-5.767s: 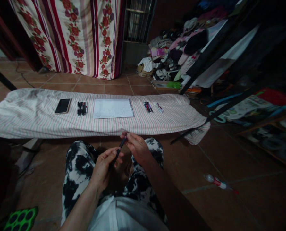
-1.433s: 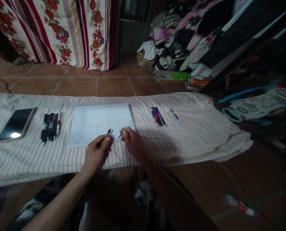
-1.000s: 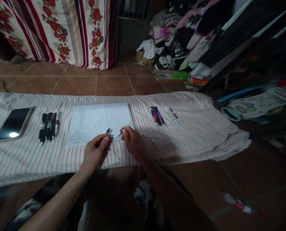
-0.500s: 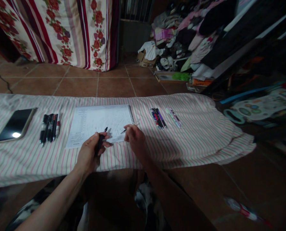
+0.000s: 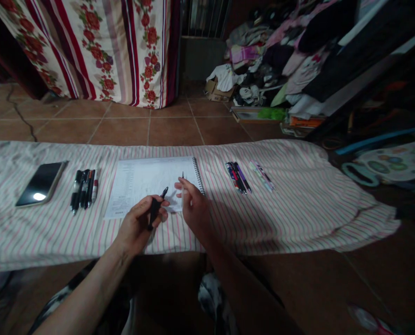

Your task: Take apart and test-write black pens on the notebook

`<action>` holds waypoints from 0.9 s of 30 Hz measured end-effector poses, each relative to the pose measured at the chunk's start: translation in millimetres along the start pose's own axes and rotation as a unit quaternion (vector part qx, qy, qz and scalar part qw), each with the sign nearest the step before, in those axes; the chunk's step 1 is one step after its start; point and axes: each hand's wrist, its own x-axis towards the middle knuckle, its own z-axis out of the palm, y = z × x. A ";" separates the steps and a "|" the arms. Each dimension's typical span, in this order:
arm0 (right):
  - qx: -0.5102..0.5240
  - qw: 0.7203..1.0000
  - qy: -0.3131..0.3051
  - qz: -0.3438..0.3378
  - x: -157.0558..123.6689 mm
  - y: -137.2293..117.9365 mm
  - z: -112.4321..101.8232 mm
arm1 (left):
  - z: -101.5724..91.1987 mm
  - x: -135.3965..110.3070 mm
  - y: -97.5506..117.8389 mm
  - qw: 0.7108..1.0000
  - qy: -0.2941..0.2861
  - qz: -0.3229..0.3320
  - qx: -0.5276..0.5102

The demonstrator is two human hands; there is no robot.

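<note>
My left hand [image 5: 136, 227] is closed around a black pen [image 5: 154, 211] whose tip points up and to the right. Close beside it, my right hand [image 5: 197, 211] grips a slim pen with a pale, clear-looking barrel [image 5: 183, 193], its dark point upward. Both hands are over the near edge of a spiral notebook [image 5: 151, 174], which lies open with printed or written text on its page. Part of the slim pen is hidden by my right fingers.
Left of the notebook lie several dark markers [image 5: 83, 188] and a phone [image 5: 42, 184]. To the right are a group of pens [image 5: 238, 177] and a few pastel pens [image 5: 262, 176]. A striped cloth [image 5: 298, 200] covers the low table. Clothes [image 5: 277, 60] are piled behind.
The slim pen in my right hand has turned from pointing left at the page to pointing upward. My left hand still holds the black pen. The whole view has shifted slightly.
</note>
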 end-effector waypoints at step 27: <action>0.114 0.988 -0.042 0.094 7.5 -5.2 4.8 | -1.4 6.3 3.1 0.997 0.055 -0.034 -0.037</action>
